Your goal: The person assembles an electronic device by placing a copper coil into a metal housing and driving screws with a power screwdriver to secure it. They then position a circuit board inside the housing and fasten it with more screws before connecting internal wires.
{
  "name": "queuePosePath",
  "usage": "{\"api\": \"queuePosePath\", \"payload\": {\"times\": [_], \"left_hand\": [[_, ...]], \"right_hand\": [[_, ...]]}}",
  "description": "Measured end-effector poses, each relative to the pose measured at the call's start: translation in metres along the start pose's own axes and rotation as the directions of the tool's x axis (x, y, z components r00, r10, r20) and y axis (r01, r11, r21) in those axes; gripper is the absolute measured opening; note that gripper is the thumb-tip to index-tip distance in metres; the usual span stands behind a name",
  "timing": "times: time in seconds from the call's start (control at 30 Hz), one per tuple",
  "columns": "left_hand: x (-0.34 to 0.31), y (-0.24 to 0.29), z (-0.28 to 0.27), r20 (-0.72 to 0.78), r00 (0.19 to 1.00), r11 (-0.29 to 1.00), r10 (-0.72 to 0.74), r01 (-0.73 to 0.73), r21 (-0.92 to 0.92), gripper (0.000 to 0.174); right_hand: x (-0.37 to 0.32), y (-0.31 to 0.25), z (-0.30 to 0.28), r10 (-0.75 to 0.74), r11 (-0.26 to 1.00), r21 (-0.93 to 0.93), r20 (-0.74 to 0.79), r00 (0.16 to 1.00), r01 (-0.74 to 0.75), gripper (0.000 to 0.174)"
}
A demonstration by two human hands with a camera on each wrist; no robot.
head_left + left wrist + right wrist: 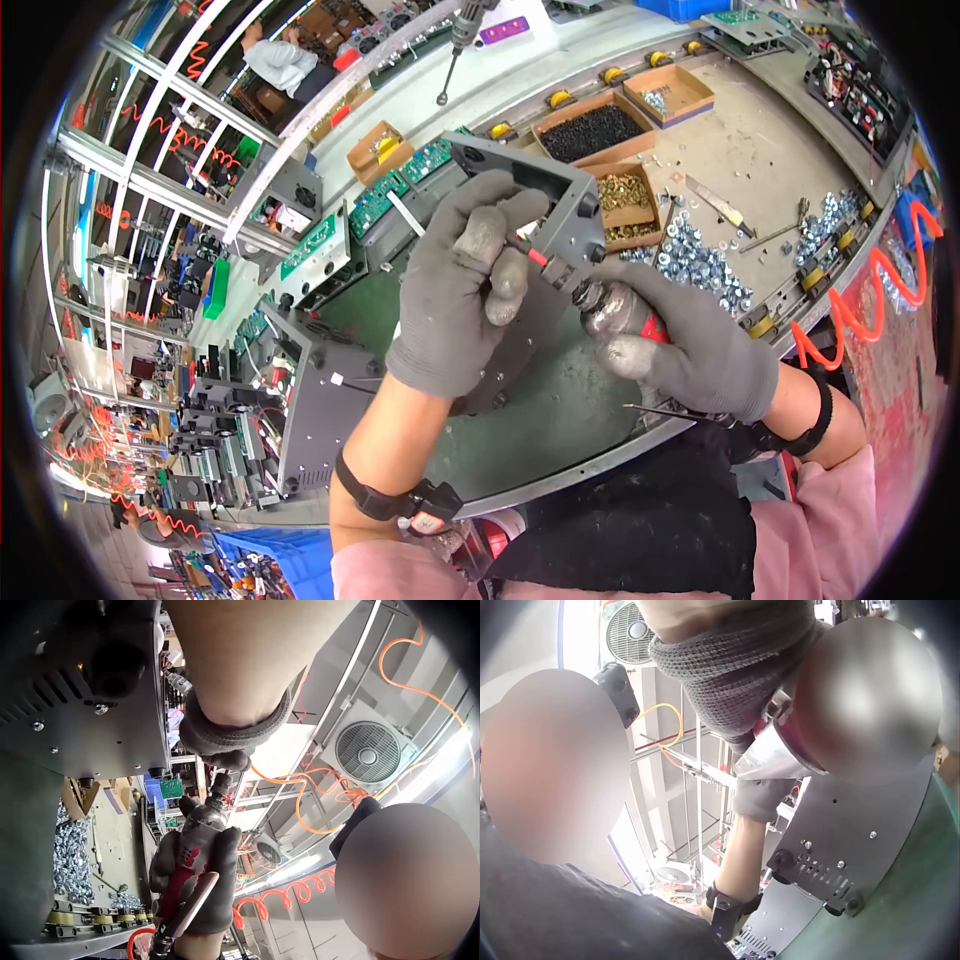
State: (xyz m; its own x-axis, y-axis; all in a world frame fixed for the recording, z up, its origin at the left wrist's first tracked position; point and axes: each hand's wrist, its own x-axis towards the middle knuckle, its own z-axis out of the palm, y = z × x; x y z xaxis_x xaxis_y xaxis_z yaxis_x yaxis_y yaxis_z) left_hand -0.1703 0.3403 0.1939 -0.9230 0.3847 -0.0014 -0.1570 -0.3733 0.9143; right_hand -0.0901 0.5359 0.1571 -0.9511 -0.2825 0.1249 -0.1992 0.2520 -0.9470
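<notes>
My right hand (pixel 700 345), in a dark grey glove, grips a red and black air screwdriver (pixel 615 312). Its bit (pixel 538 257), with a red band, points up and left into my left hand (pixel 455 285). There the gloved fingers and thumb curl about the bit's end, and the tip is hidden among them. Behind and below both hands stands a dark grey metal case (pixel 575 235) with black round feet. In the left wrist view the screwdriver (pixel 187 866) stands upright in the right hand (pixel 214 896). The right wrist view shows its silver lever (pixel 772 757) close up.
Loose silver screws (pixel 700 255) lie in a heap on the bench, near boxes of black screws (pixel 590 132) and brass-coloured parts (pixel 625 192). A second grey case (pixel 310 400) stands at left. Overhead hangs another driver (pixel 465 30). A red coiled hose (pixel 880 290) runs at right.
</notes>
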Motion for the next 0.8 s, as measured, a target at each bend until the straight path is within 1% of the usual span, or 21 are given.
{"api": "queuePosePath", "payload": {"times": [0.03,0.07,0.13,0.17,0.2,0.27,0.3,0.33,0.37,0.4,0.43,0.47,0.53,0.57,0.6,0.63,0.67,0.7,0.73,0.77,0.8], "left_hand": [[0.000,0.002,0.001,0.005,1.000,0.997,-0.023,0.023,0.080,0.041],[0.000,0.002,0.000,-0.005,0.999,0.997,-0.036,0.036,0.074,0.041],[0.000,0.002,-0.004,0.045,0.996,0.984,-0.073,0.065,0.164,0.043],[0.000,0.000,-0.008,0.056,0.994,0.969,-0.092,0.077,0.233,0.041],[0.000,0.001,-0.012,0.053,0.994,0.970,-0.097,0.083,0.229,0.041],[-0.002,0.009,-0.025,-0.050,0.994,0.919,-0.102,0.113,0.378,0.037],[0.000,0.019,-0.038,-0.122,0.992,0.867,-0.024,0.082,0.491,0.034],[0.005,0.031,-0.053,-0.180,0.982,0.799,0.059,0.062,0.599,0.032],[0.012,0.039,-0.073,-0.167,0.982,0.707,0.083,0.060,0.705,0.035],[0.018,0.042,-0.090,-0.151,0.983,0.602,0.104,0.058,0.796,0.038],[0.024,0.041,-0.097,-0.246,0.966,0.473,0.080,0.180,0.862,0.041],[0.029,0.037,-0.106,-0.247,0.966,0.477,0.075,0.183,0.860,0.041],[0.037,0.031,-0.115,-0.216,0.974,0.244,-0.068,0.226,0.943,0.043],[0.039,0.028,-0.114,-0.274,0.959,0.245,-0.074,0.284,0.927,0.037],[0.043,0.025,-0.126,-0.274,0.959,0.248,-0.077,0.284,0.926,0.037],[0.049,0.020,-0.144,-0.158,0.982,0.041,-0.104,0.163,0.986,0.034],[0.054,0.017,-0.159,-0.017,0.976,-0.415,-0.216,-0.076,0.906,0.031],[0.059,0.015,-0.166,0.124,0.939,-0.739,-0.322,-0.331,0.587,0.028],[0.059,0.013,-0.172,0.127,0.939,-0.736,-0.320,-0.331,0.591,0.028],[0.059,0.011,-0.177,0.117,0.959,-0.596,-0.258,-0.253,0.762,0.029],[0.058,0.010,-0.177,0.105,0.968,-0.510,-0.227,-0.210,0.834,0.029]], "right_hand": [[-0.001,0.002,0.000,-0.016,0.997,0.079,-0.014,1.000,0.017,0.058],[-0.002,0.004,0.001,-0.002,0.996,0.085,-0.006,1.000,0.003,0.058],[-0.006,0.007,0.000,-0.031,0.999,-0.013,-0.028,0.999,0.031,0.057],[-0.007,0.007,-0.001,0.005,1.000,0.024,-0.013,1.000,-0.005,0.056],[-0.010,0.009,-0.003,0.012,1.000,0.025,-0.010,1.000,-0.011,0.056],[-0.014,0.013,-0.008,0.006,0.994,0.108,0.014,1.000,-0.007,0.062],[-0.017,0.001,-0.012,0.173,0.966,0.191,0.022,0.985,-0.174,0.067],[-0.019,0.000,-0.014,0.178,0.965,0.191,0.025,0.984,-0.180,0.067],[-0.022,0.002,-0.018,0.266,0.964,-0.013,0.109,0.958,-0.266,0.072],[-0.025,0.004,-0.019,0.365,0.919,-0.222,0.175,0.914,-0.325,0.076],[-0.027,0.009,-0.015,0.389,0.909,-0.246,0.209,0.897,-0.337,0.081],[-0.029,0.011,-0.011,0.395,0.906,-0.248,0.210,0.894,-0.342,0.081],[-0.028,0.014,-0.003,0.432,0.880,-0.341,0.284,0.856,-0.330,0.080],[-0.028,0.018,0.002,0.439,0.873,-0.364,0.299,0.848,-0.324,0.080],[-0.027,0.019,0.004,0.442,0.872,-0.365,0.298,0.846,-0.327,0.080],[-0.025,0.019,0.006,0.454,0.867,-0.368,0.305,0.837,-0.336,0.079],[-0.024,0.019,0.009,0.464,0.862,-0.372,0.311,0.829,-0.344,0.078],[-0.022,0.017,0.010,0.467,0.860,-0.376,0.309,0.828,-0.345,0.078],[-0.020,0.014,0.011,0.465,0.858,-0.387,0.308,0.830,-0.337,0.074],[-0.018,0.012,0.012,0.463,0.856,-0.398,0.307,0.831,-0.330,0.071],[-0.018,0.012,0.014,0.467,0.853,-0.403,0.305,0.830,-0.331,0.071]]}}
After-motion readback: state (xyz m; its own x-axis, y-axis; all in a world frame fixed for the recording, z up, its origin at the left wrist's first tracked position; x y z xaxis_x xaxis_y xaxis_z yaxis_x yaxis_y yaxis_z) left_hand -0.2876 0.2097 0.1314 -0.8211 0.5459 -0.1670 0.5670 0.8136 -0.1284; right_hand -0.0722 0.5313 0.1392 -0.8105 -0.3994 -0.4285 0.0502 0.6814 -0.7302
